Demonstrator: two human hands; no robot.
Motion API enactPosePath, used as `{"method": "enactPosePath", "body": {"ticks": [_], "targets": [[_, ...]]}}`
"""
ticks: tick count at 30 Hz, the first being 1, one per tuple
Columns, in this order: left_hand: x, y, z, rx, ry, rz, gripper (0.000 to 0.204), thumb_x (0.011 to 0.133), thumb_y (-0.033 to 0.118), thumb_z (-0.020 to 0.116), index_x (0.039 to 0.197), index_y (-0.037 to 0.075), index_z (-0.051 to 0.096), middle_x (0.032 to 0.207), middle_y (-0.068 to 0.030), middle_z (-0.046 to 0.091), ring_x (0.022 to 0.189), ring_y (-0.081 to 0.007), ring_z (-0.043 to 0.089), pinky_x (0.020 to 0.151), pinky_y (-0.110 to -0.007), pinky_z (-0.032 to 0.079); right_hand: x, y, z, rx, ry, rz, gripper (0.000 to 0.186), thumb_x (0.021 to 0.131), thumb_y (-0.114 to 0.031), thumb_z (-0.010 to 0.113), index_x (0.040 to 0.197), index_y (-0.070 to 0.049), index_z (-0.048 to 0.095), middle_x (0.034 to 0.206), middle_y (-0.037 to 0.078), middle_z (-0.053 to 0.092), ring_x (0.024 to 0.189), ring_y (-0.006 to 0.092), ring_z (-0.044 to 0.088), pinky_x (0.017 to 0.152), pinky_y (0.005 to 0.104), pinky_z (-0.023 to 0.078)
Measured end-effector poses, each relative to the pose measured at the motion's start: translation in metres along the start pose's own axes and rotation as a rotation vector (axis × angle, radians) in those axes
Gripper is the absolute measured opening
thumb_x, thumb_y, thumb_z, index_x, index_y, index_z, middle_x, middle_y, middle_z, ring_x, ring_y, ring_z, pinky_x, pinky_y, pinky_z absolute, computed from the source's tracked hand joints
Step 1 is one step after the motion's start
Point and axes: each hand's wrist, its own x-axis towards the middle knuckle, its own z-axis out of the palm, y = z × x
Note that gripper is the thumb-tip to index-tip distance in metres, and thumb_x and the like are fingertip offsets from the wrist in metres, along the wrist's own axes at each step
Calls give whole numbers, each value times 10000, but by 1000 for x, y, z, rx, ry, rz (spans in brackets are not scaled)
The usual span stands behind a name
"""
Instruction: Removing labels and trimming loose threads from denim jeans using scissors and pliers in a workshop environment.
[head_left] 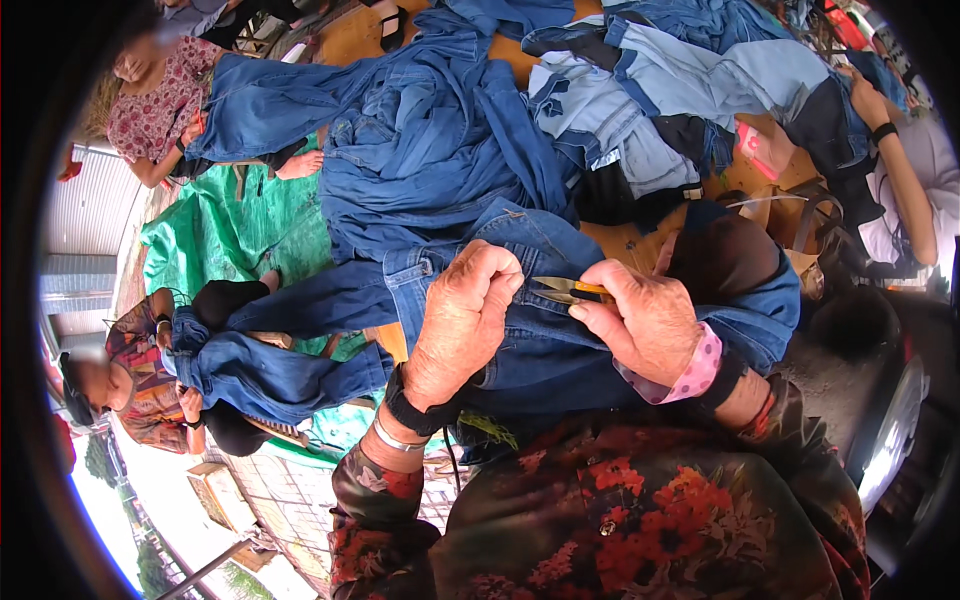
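Observation:
My right hand (645, 325) grips a small pair of thread snips (562, 291) with yellow handles, the metal blades pointing left. Close to the blade tips, my left hand (468, 310) is closed in a pinch; whatever lies between its fingers is too small to see. Beneath both hands, blue jeans (535, 240) are spread across my lap, with the waistband (405, 300) showing left of my left hand.
Ahead lies a big heap of blue jeans (420, 150). Lighter denim (690, 80) covers the wooden surface (720, 185) at far right. Co-workers handle denim at the left (185, 370) and right (890, 130). Green sheeting (240, 215) covers ground at left.

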Motion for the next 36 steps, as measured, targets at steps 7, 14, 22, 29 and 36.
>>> {"method": "enactPosePath", "body": {"ticks": [7,14,22,29,36], "targets": [[-1,-1,-1,19,15,0,123,775,-36,571,816,30,476,726,-100,478,662,-271,518,591,-333,417,9,-1,18,-69,-23,10,234,820,-241,620,922,-74,491,735,93,594,643,293,609,571,384,464],[-2,-1,0,21,7,-7,122,772,-37,570,813,29,477,727,-101,482,663,-276,521,592,-336,420,8,-1,23,-110,24,-19,225,801,-228,638,880,-77,491,724,90,589,634,287,606,559,382,463],[-8,-5,-9,-280,47,-138,54,851,-14,533,827,22,501,770,-6,493,653,-75,429,598,-205,370,6,1,23,-32,120,-41,206,809,-232,625,826,-68,502,685,86,596,598,276,603,518,373,458],[-24,7,-26,-392,176,-265,65,865,1,529,920,34,533,816,-21,564,655,-59,494,584,-195,403,4,-3,15,103,49,172,224,836,-259,606,899,-58,531,652,126,611,585,309,611,532,389,464],[-20,8,-23,38,71,-100,146,815,-69,523,933,17,539,786,-120,551,690,-265,564,631,-296,454,8,-7,18,42,64,67,224,818,-239,630,900,-61,520,656,114,607,571,293,603,520,379,458]]}}
